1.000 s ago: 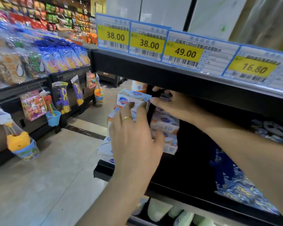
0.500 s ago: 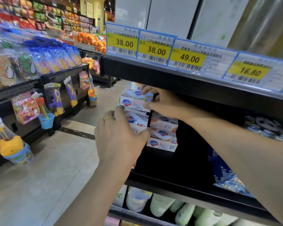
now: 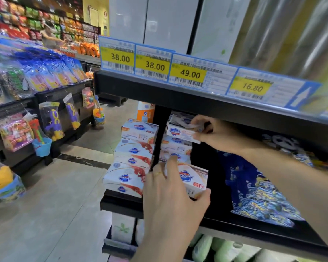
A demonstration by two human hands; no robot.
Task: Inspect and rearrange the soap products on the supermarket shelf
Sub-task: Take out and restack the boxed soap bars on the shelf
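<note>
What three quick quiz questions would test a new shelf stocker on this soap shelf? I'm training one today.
1. True or false: the left hand grips a soap box.
2. Which price tag sits farthest right: A 38.00, B 49.00, C 16.80?
3. Fill in: the right hand holds the ___ box of its stack.

Key: 1 true; 2 C; 3 top.

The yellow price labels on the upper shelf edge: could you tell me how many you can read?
4, left to right along the shelf edge: 38.00, 38.00, 49.00, 16.80. A yellow patch at the far right may be another, cut off.
</note>
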